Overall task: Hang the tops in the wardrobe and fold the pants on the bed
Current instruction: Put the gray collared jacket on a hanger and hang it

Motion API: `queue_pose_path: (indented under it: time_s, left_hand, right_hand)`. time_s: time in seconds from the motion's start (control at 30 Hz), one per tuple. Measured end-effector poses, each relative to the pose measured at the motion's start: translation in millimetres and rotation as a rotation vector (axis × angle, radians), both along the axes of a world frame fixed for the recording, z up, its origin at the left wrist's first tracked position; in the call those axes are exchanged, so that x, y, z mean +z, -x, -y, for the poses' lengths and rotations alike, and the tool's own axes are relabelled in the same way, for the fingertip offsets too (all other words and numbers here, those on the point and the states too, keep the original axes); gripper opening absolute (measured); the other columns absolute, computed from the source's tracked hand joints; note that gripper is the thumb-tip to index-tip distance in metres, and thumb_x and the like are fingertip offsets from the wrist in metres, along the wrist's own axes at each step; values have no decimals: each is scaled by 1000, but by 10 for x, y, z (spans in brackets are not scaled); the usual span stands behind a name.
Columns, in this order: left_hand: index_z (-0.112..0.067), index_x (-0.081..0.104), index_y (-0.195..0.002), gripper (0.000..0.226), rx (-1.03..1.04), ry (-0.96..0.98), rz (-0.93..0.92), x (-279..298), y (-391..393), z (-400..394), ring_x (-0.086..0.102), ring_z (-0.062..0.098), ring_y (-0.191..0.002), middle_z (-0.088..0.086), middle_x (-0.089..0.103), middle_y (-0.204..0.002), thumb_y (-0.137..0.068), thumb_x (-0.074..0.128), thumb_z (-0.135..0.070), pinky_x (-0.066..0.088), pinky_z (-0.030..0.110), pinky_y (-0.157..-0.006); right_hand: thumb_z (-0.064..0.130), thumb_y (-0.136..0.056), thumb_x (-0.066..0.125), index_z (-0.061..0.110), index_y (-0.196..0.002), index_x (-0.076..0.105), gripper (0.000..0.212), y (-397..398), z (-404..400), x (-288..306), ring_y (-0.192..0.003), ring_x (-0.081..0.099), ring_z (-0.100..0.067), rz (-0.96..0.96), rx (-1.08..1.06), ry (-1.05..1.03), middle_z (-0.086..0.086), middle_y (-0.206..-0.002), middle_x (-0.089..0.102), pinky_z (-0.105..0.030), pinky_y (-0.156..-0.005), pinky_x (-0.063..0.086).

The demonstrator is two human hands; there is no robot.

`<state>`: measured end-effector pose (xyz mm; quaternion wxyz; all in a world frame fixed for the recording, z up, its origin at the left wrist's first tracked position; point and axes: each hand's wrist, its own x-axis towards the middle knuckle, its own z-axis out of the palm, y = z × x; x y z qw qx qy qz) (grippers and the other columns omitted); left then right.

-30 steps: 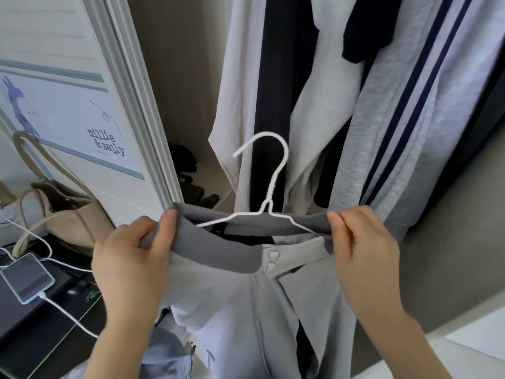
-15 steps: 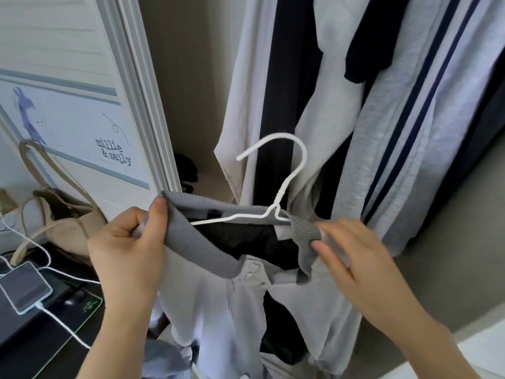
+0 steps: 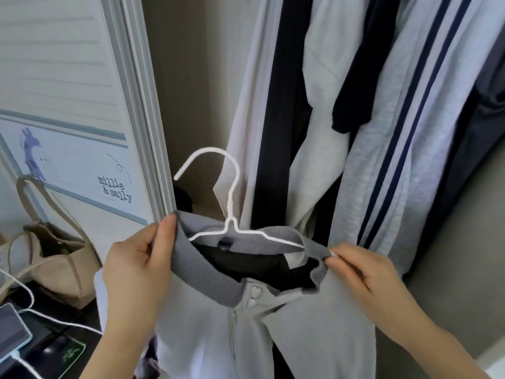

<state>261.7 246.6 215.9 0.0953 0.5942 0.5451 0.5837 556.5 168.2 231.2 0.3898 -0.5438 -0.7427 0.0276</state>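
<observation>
Right hand (image 3: 363,272) now pinches collar (image 3: 207,280); left hand (image 3: 136,272) grips.

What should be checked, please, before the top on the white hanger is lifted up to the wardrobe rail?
1. Left hand grips the grey collar: ok.
2. Right hand pinches the collar's other end: ok.
3. White hanger sits inside the neck of the light grey top, hook up and free: ok.
4. Hanger's arms seated in both shoulders: cannot tell, they are hidden under the fabric.
5. Heart buttons fastened: cannot tell.
6. Free gap on the rail among the hung clothes: cannot tell, the rail is out of view.
</observation>
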Motion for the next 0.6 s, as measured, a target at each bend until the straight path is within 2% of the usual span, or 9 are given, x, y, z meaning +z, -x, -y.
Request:
queue_pose_path:
  time_s: [0.07,0.13,0.2,0.23,0.33,0.4,0.47,0.53,0.6]
  left_hand:
    - [-8,49,-61,63,-17,12,67,116,20,-99,31,11,-46,1,33,-47,-87,45,-66,28,26,-48]
    - [-5,44,-59,60,-74,34,90,236,8,-220,27,10,-48,-3,29,-46,-89,51,-57,28,31,-52]
    - [-6,37,-56,61,-133,37,95,375,19,-363,25,10,-51,-1,26,-49,-91,55,-53,25,31,-53]
    - [-5,40,-56,62,-156,49,90,427,25,-456,28,12,-53,8,29,-52,-92,56,-53,27,31,-54]
    - [3,45,-60,66,-231,64,55,643,31,-735,32,16,-56,14,35,-56,-93,54,-53,30,32,-58]
    - [6,48,-63,67,-316,46,43,795,38,-898,36,15,-57,12,40,-57,-93,50,-54,32,31,-59]
    - [4,55,-70,63,-388,14,26,937,37,-1058,42,12,-59,16,50,-62,-95,46,-53,36,30,-61]
    - [-9,61,-73,52,-398,-31,0,1086,59,-1195,49,6,-61,1,59,-64,-98,42,-51,39,27,-63]
    - [-28,61,-82,37,-374,-28,-51,1199,62,-1298,57,1,-74,-15,64,-74,-100,37,-50,40,20,-68]
  right_hand:
    - [40,-97,46,34,-104,57,14,-25,2,64,-73,49,1,196,-56,-71,23,-84,49,-18,-66,37]
    - [38,-96,48,26,-126,51,32,60,-35,130,-74,49,-2,426,-82,-140,20,-93,51,-18,-66,39]
    - [35,-90,59,20,-130,51,44,177,-83,226,-64,52,-5,567,-119,-173,12,-83,59,-13,-54,31]
    - [33,-87,61,21,-130,53,45,240,-93,286,-60,54,-5,569,-135,-128,12,-76,60,-12,-49,27]
    - [40,-95,40,41,-109,54,20,320,-193,555,-64,53,-6,220,22,120,10,-71,57,-16,-54,35]
    - [33,-98,41,38,-95,62,21,353,-251,810,-70,59,-6,-125,166,235,6,-79,65,-15,-63,42]
    - [22,-99,46,28,-94,72,27,385,-304,1110,-87,67,-8,-347,242,329,5,-92,73,-15,-75,50]
    - [22,-97,49,24,-92,76,28,449,-310,1475,-90,71,-12,-501,289,411,-2,-96,75,-18,-75,55]
    - [23,-95,54,19,-80,79,28,555,-349,1823,-80,72,-12,-575,255,429,-4,-88,76,-18,-64,55]
